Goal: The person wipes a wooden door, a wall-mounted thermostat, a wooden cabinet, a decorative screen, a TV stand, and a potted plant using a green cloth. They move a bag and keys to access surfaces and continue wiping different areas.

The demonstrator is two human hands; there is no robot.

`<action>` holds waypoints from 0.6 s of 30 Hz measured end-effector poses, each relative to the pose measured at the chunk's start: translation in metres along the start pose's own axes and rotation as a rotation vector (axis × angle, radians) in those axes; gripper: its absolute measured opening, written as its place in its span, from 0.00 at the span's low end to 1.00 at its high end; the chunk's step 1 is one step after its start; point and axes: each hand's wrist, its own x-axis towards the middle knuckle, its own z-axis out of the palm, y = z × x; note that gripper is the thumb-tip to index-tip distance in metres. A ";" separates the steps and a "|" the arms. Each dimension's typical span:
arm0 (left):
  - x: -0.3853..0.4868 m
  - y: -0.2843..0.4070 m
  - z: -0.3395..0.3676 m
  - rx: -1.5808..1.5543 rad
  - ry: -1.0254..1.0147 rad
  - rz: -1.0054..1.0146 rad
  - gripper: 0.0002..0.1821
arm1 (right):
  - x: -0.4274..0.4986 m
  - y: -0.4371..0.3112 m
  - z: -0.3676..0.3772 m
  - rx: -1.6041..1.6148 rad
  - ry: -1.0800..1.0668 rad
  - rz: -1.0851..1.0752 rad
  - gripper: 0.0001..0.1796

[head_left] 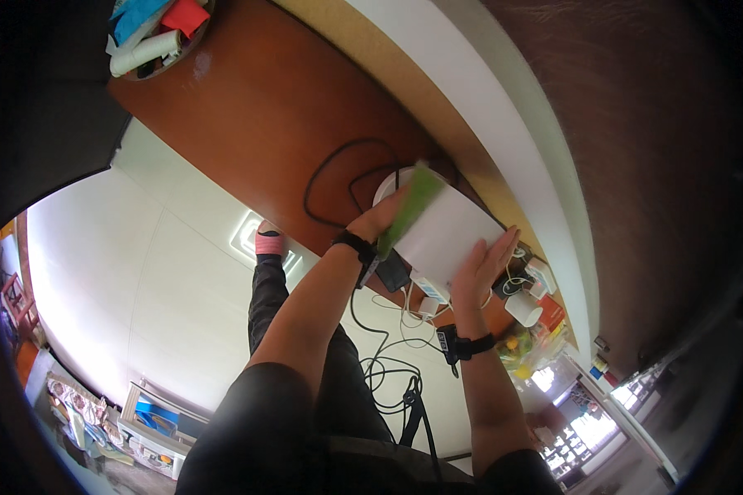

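Note:
A white smooth-faced object lies between my two hands above the brown tabletop. A blurred green strip runs along its left side; whether it is part of the object or separate, I cannot tell. My left hand is at the green strip, its fingers mostly hidden. My right hand holds the lower right edge, fingers stretched along it and thumb on the white face. A round white thing shows partly behind the left hand. Each wrist wears a black strap with a small device.
A black cable loops on the tabletop. Near the hands are a black adapter, a white power strip and a white cup-like thing. More cables hang below. A container of rolls and packets stands at the far left end.

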 end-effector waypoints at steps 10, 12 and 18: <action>-0.039 0.018 0.045 0.535 0.250 0.464 0.39 | 0.003 -0.009 -0.005 -0.028 -0.013 -0.080 0.36; -0.038 0.038 0.079 1.125 0.461 0.526 0.40 | 0.004 -0.009 -0.003 -0.003 0.004 -0.065 0.35; -0.005 0.035 0.059 0.637 0.432 0.490 0.39 | 0.001 -0.009 0.001 -0.080 0.007 -0.005 0.39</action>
